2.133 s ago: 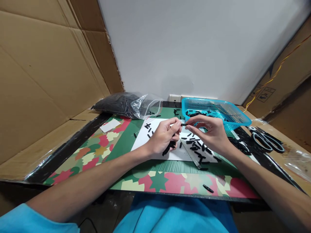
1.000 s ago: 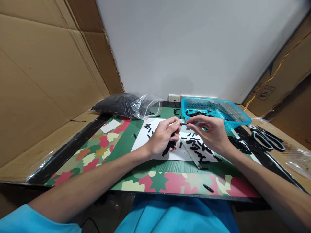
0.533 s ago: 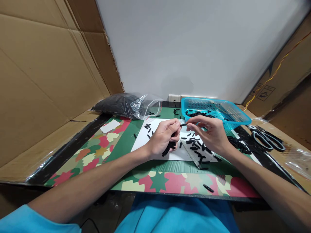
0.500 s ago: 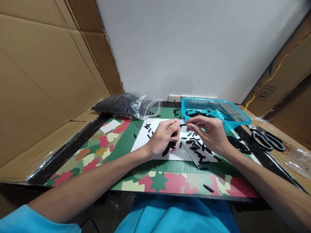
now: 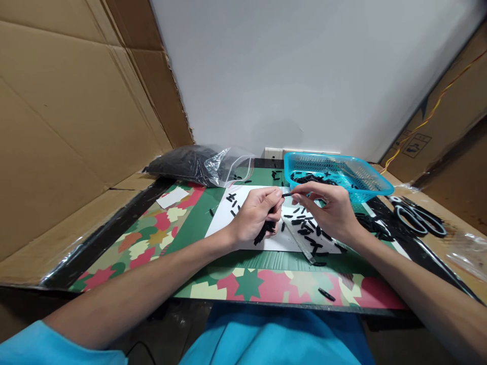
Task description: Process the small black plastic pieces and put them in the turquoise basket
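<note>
My left hand [image 5: 262, 212] is closed round a bunch of small black strips [image 5: 265, 232], which poke out below its fingers. Its thumb and forefinger also pinch one end of a single black strip [image 5: 286, 195]. The tips of my right hand [image 5: 323, 205] close on the other end of that strip, so it spans the short gap between both hands. Beneath them lies a white sheet [image 5: 220, 223] with many loose black strips [image 5: 304, 232] strewn over it. A pale, narrow translucent stick [image 5: 299, 242] rests slantwise on the sheet.
Behind my right hand stands a blue plastic basket [image 5: 375, 185] holding more black strips. A zip bag [image 5: 186, 163] full of dark material lies at the back left. Scissors [image 5: 418, 220] and a clear plastic bag [image 5: 467, 253] are at the right. Cardboard [image 5: 68, 101] walls the left side.
Both hands stay almost in place. The strip between them tilts slightly, and the fingers of my left hand shift a little.
</note>
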A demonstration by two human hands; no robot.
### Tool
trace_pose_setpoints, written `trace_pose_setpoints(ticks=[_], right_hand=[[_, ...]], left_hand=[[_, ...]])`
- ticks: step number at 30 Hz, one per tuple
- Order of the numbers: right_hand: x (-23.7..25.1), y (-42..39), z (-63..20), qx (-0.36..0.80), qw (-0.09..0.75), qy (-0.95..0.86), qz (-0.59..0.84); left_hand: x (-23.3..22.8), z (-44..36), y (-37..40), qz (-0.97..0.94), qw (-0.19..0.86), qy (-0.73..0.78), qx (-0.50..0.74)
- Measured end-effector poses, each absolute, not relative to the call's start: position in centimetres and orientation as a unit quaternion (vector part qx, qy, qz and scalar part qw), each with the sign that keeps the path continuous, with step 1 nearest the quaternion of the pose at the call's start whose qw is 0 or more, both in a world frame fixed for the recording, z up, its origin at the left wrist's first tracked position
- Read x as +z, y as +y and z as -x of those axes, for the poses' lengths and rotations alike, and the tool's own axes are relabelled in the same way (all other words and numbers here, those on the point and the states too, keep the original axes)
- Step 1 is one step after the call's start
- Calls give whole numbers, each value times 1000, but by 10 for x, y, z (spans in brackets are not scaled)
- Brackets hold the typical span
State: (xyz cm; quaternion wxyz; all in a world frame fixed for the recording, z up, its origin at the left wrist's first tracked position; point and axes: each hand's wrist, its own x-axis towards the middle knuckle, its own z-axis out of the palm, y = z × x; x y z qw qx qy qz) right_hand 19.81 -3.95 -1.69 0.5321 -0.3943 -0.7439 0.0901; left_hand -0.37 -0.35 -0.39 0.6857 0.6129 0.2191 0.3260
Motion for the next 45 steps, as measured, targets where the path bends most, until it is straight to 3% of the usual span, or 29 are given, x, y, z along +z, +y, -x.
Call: trace_pose_setpoints(ticks=[12,28,45], right_hand=[[-16,-44,-194,8,555,-760,339],[-16,-48,-191,40,554,-742,374],[-21,-49,-190,-32,548,-767,331]], left_hand=[[-8,4,-3,-629,668,224,330],[-6,5,-5,-645,653,222,330],[-9,7,-7,-645,664,214,313]])
